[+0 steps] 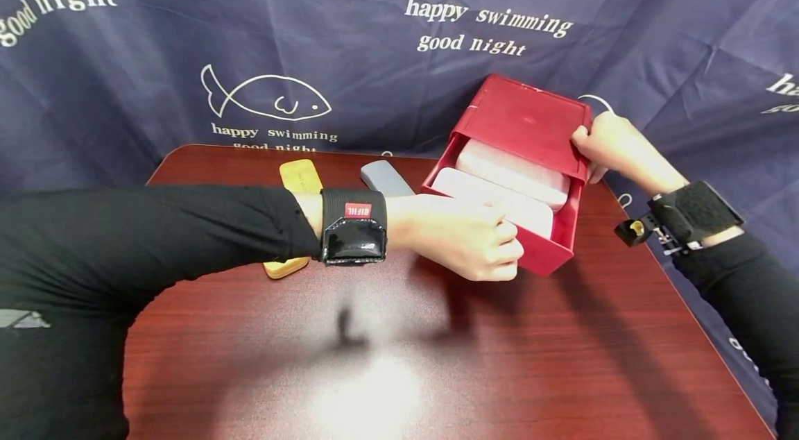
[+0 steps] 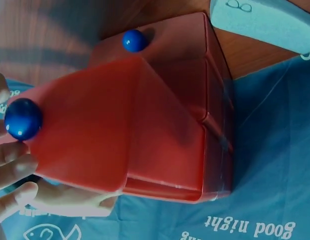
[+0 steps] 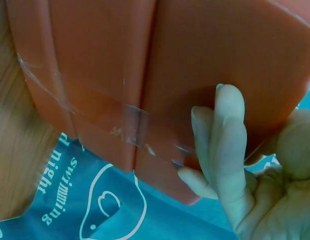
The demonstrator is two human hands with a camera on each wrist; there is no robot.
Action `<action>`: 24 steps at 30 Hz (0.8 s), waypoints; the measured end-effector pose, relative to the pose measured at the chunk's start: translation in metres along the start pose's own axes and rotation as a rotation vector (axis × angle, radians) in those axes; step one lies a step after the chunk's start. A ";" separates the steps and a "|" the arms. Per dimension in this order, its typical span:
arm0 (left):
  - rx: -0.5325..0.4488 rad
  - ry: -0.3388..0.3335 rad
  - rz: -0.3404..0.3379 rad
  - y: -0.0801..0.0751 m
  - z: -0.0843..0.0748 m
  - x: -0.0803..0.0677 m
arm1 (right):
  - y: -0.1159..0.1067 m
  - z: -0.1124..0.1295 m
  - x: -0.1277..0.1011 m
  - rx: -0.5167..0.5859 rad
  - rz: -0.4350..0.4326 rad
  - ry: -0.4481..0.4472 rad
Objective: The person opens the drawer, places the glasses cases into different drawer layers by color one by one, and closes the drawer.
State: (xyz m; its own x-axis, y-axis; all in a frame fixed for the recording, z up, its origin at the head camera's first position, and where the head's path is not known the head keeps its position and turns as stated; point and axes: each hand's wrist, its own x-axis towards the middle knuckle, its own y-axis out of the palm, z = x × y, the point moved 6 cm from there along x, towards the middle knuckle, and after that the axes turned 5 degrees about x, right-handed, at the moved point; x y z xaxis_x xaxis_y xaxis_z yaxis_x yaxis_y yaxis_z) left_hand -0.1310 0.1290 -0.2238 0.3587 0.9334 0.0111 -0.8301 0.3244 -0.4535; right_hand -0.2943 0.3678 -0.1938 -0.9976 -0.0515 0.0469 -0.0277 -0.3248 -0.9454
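Observation:
A red drawer box [image 1: 530, 117] stands at the table's far right, its upper drawer [image 1: 566, 218] pulled out toward me. Two pale oblong cases [image 1: 499, 198] lie side by side in the drawer. My left hand [image 1: 496, 246] is curled at the drawer's front, and in the left wrist view its fingers [image 2: 12, 160] close round the drawer's blue knob [image 2: 22, 119]. A second blue knob [image 2: 134, 40] sits on the lower drawer, which is pushed in. My right hand [image 1: 600, 141] grips the box's rear right corner, with its fingers [image 3: 225, 145] flat on the red wall [image 3: 95, 65] and the thumb round the edge.
A tan oblong case [image 1: 299, 178] and a grey one [image 1: 385, 178] lie on the dark red table [image 1: 387, 357] behind my left forearm. A navy printed cloth [image 1: 187, 30] hangs behind and drapes past the table's right edge.

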 end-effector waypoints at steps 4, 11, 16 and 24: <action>0.003 -0.004 0.026 0.002 -0.003 -0.001 | 0.000 0.000 -0.001 -0.002 -0.008 -0.013; 0.067 -0.100 -0.058 0.006 -0.006 -0.004 | 0.001 -0.002 -0.003 0.039 0.013 0.009; 0.100 -0.151 -0.117 0.009 -0.008 -0.005 | 0.002 -0.001 -0.004 0.054 0.004 0.028; 0.135 -0.211 -0.157 0.013 -0.008 -0.007 | 0.002 -0.003 -0.003 0.040 -0.028 0.009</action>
State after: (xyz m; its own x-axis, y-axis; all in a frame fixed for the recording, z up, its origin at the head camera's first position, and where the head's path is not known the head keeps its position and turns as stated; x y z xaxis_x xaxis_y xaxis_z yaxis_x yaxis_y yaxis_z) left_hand -0.1405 0.1254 -0.2367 0.4022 0.8767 0.2638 -0.8256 0.4719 -0.3093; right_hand -0.2917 0.3704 -0.1964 -0.9970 -0.0336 0.0702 -0.0533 -0.3633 -0.9301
